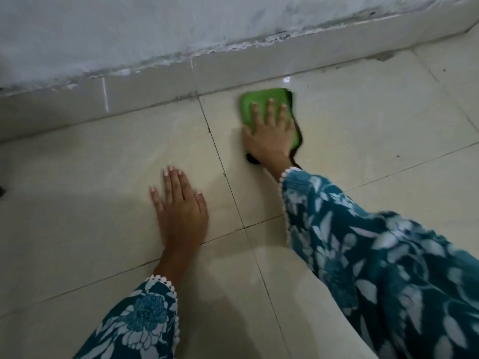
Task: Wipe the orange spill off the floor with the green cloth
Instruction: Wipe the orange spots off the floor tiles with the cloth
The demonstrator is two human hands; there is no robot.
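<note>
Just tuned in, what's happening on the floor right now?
A person is kneeling over a tiled floor. Their right hand lies flat, fingers spread, on the folded green cloth, pressing it to the tile close to the skirting at the base of the wall. The left hand rests palm down on the bare tile nearer the camera, apparently for support. No orange spill shows on the tiles in view; any remainder would be under the cloth.
</note>
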